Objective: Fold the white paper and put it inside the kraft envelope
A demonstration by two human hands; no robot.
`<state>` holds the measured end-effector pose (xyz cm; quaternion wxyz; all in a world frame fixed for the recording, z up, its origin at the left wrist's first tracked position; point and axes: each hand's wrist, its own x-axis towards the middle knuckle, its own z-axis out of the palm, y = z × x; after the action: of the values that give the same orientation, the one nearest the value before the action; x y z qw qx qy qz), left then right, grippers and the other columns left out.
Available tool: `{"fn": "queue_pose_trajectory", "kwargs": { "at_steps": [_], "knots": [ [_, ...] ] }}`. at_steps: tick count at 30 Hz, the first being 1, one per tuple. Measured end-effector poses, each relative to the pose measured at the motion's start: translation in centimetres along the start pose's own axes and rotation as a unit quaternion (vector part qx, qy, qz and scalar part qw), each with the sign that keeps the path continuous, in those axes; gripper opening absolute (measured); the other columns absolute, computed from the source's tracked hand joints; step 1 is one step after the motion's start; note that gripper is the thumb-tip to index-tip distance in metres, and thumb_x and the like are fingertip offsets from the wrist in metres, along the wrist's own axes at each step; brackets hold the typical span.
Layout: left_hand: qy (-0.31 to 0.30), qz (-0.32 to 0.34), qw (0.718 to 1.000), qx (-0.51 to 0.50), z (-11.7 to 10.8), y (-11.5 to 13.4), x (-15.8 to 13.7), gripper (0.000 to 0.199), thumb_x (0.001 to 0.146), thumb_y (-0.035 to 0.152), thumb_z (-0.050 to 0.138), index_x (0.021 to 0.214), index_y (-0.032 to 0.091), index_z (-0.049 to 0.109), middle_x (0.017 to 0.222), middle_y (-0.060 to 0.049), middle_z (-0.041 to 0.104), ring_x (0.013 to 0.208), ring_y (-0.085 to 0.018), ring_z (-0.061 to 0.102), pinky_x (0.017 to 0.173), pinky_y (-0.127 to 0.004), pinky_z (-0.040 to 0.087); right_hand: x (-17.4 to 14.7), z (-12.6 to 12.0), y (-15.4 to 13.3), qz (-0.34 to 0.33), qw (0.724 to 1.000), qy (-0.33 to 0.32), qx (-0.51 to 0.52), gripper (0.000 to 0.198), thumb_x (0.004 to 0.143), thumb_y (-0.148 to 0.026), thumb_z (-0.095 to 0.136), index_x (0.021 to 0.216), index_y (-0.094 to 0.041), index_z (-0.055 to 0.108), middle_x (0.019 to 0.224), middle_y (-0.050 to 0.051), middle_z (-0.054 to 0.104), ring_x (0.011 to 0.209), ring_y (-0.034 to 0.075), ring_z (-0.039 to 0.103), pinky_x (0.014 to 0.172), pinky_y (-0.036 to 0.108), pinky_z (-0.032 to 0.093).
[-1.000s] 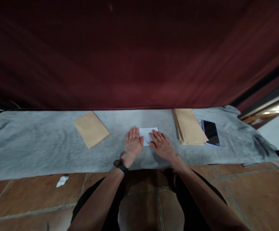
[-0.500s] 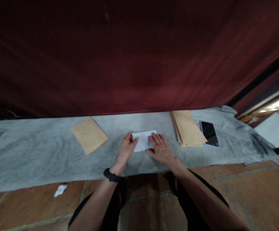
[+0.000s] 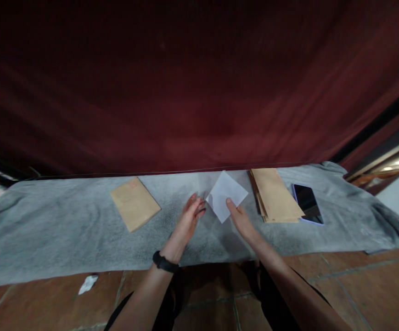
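Observation:
A folded sheet of white paper (image 3: 224, 191) is gripped by my right hand (image 3: 242, 219), thumb on top and the other fingers hidden beneath it. The sheet is turned so a corner points away from me, raised above the grey cloth. Just left of it, my left hand (image 3: 189, 216) hovers with its fingers apart and slightly blurred, holding nothing. On the left lies a brown paper envelope (image 3: 135, 204), and on the right a small stack of brown envelopes (image 3: 277, 195).
A phone with a dark screen (image 3: 308, 203) lies beside the right stack, partly against it. The grey cloth (image 3: 64, 230) covers the long bench. Behind it hangs a dark red curtain (image 3: 199, 92). A crumpled white tissue (image 3: 88, 284) is on the tiled floor.
The white paper has been lifted from the cloth and turned, with my right hand now gripping its near edge. My left hand has let go of it. The view has shifted slightly.

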<state>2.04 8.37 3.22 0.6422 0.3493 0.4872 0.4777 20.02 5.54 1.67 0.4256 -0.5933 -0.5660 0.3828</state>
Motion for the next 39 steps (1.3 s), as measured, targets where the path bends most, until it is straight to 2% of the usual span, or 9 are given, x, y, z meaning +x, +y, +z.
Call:
{"fn": "queue_pose_trajectory", "kwargs": {
  "at_steps": [4,10,13,15,19,23,29,36,39],
  "knots": [
    [-0.044,-0.028,0.999,-0.003,0.1,-1.4,-0.1,0.071,0.081,0.039,0.073,0.144,0.020,0.047,0.126,-0.013,0.068,0.108,-0.024,0.068,0.087,-0.035,0.057,0.1,1.3,0.7,0.083,0.973,-0.007,0.217,0.064,0.100,-0.060,0.035,0.134,-0.011,0.059,0.126,0.016,0.071,0.110,0.028,0.071,0.092,0.041,0.059],
    [0.026,0.028,0.998,0.050,-1.6,-1.3,1.2,0.097,0.066,0.015,0.075,0.155,0.018,0.035,0.083,0.001,0.070,0.072,-0.014,0.065,0.068,-0.025,0.052,0.3,0.7,1.9,0.169,0.934,0.029,0.313,0.044,0.077,-0.052,0.073,0.102,-0.017,0.068,0.096,0.009,0.077,0.083,0.023,0.072,0.072,0.033,0.059],
    [0.000,0.058,0.993,0.102,-2.6,-0.8,2.0,0.105,0.065,0.009,0.070,0.160,0.019,0.025,0.079,0.003,0.069,0.067,-0.013,0.063,0.065,-0.023,0.050,1.0,-0.9,2.2,0.193,0.922,0.056,0.330,0.037,0.069,-0.044,0.078,0.094,-0.019,0.067,0.080,0.002,0.073,0.064,0.016,0.066,0.062,0.028,0.055],
    [-0.011,0.062,0.990,0.126,-2.9,-0.7,2.4,0.106,0.065,0.008,0.068,0.160,0.019,0.024,0.080,0.003,0.068,0.068,-0.013,0.063,0.065,-0.023,0.050,1.4,-1.7,2.5,0.182,0.948,0.053,0.255,0.030,0.072,-0.041,0.073,0.093,-0.020,0.067,0.072,-0.001,0.069,0.058,0.015,0.061,0.057,0.027,0.051],
    [0.030,0.080,0.979,0.188,-3.1,-1.0,3.0,0.098,0.070,0.008,0.065,0.159,0.022,0.028,0.089,0.000,0.069,0.069,-0.012,0.062,0.066,-0.023,0.050,1.6,-2.1,3.0,0.084,0.994,0.052,-0.045,0.014,0.080,-0.029,0.062,0.091,-0.021,0.069,0.075,0.001,0.069,0.071,0.018,0.066,0.065,0.027,0.049],
    [0.075,0.135,0.937,0.314,-2.6,-1.1,3.2,0.090,0.075,0.008,0.062,0.158,0.021,0.031,0.097,-0.002,0.069,0.068,-0.012,0.059,0.069,-0.026,0.051,1.2,-2.0,3.2,0.064,0.974,0.030,-0.217,0.012,0.088,-0.027,0.059,0.093,-0.022,0.069,0.086,0.004,0.074,0.087,0.021,0.071,0.074,0.027,0.049],
    [0.083,0.196,0.864,0.456,-2.0,-1.5,3.1,0.079,0.081,0.009,0.059,0.156,0.023,0.038,0.106,-0.005,0.067,0.078,-0.014,0.062,0.081,-0.028,0.052,1.1,-2.4,2.5,0.084,0.951,-0.017,-0.298,0.011,0.090,-0.027,0.060,0.092,-0.021,0.068,0.086,0.004,0.076,0.089,0.021,0.072,0.073,0.025,0.047],
    [0.089,0.175,0.824,0.531,-1.7,-1.6,2.9,0.075,0.083,0.009,0.058,0.155,0.020,0.040,0.110,-0.009,0.067,0.085,-0.018,0.065,0.082,-0.030,0.053,0.4,-2.4,1.4,0.097,0.918,-0.028,-0.384,0.026,0.097,-0.032,0.054,0.119,-0.023,0.063,0.094,0.005,0.077,0.090,0.022,0.073,0.076,0.028,0.050],
    [0.082,0.173,0.811,0.553,-1.4,-1.5,2.5,0.074,0.084,0.008,0.056,0.155,0.018,0.039,0.112,-0.010,0.067,0.089,-0.021,0.066,0.084,-0.032,0.054,0.1,-2.0,1.3,0.052,0.894,0.002,-0.445,0.037,0.096,-0.028,0.054,0.131,-0.021,0.057,0.108,0.011,0.075,0.097,0.025,0.072,0.083,0.033,0.052]
  ]
}}
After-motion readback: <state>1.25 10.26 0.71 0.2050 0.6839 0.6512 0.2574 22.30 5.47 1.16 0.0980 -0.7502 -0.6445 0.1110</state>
